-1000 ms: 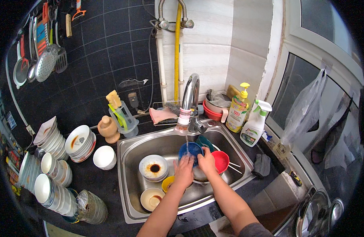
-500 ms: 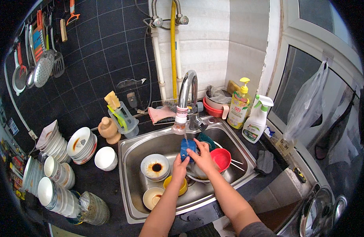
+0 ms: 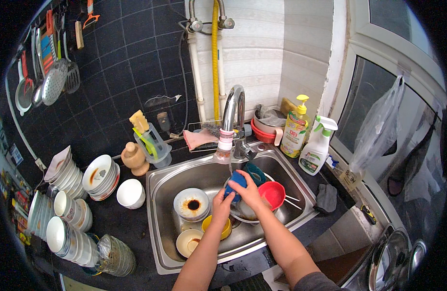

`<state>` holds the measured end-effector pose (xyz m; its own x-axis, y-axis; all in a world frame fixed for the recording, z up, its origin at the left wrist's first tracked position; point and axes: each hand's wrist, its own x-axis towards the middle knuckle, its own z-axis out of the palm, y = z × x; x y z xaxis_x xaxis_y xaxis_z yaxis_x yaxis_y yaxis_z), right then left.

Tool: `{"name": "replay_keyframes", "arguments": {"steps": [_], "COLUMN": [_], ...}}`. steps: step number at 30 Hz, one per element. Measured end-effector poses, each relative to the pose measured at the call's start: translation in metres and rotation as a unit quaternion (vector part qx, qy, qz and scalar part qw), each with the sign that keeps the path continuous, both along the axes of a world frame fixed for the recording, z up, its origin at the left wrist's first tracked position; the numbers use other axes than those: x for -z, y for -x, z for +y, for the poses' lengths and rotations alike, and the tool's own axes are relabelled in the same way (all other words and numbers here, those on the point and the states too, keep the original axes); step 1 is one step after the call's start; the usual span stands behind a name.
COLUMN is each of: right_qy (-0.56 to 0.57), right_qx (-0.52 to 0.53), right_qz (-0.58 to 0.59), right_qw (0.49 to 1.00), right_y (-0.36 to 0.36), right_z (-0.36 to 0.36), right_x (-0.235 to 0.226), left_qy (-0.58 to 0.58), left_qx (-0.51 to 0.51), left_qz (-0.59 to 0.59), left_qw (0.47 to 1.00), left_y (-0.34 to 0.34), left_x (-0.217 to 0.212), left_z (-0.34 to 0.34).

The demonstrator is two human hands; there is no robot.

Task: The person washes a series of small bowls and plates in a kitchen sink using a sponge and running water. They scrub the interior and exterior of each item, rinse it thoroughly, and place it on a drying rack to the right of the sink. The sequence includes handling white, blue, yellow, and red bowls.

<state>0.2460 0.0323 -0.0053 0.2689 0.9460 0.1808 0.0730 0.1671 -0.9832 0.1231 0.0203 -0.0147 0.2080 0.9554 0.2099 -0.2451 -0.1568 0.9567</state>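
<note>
Under the tap (image 3: 232,111), both my hands hold a small blue bowl (image 3: 237,181) in a thin stream of water. My left hand (image 3: 223,202) grips its near left side, and my right hand (image 3: 249,190) is closed over its right side. Below and around them in the steel sink (image 3: 160,233) sit dirty dishes. A white bowl stack (image 3: 184,196) with a dark brown stain lies at the left, near a yellow bowl (image 3: 222,229) and a cream bowl (image 3: 186,241). Right of my hands is a red bowl (image 3: 272,193); a dark green dish (image 3: 254,170) lies behind.
Stacked plates (image 3: 101,177), a white bowl (image 3: 130,194) and several bowl stacks (image 3: 73,240) stand on the left counter. A wooden jar (image 3: 134,159) is behind them. Back right are a yellow pump bottle (image 3: 294,128) and a spray bottle (image 3: 314,150); a dark cloth (image 3: 325,198) lies nearer.
The blue bowl has turned in my hands and shifted slightly right. My right-hand fingers have moved over its upper side.
</note>
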Motion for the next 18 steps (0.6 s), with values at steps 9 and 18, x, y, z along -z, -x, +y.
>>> {"name": "replay_keyframes", "arguments": {"steps": [9, 18], "right_qy": [0.205, 0.191], "right_qx": [-0.110, -0.117], "right_qz": [0.375, 0.237], "right_qw": [0.897, 0.945], "right_y": [-0.019, -0.010], "right_z": [-0.004, 0.002], "right_x": [-0.014, 0.007], "left_qy": [0.142, 0.262], "left_qx": [0.063, 0.150], "left_qz": [-0.160, -0.398], "left_qw": [0.975, 0.867], "left_y": [0.001, 0.011], "left_x": [0.007, -0.004], "left_z": [0.004, 0.008]}}
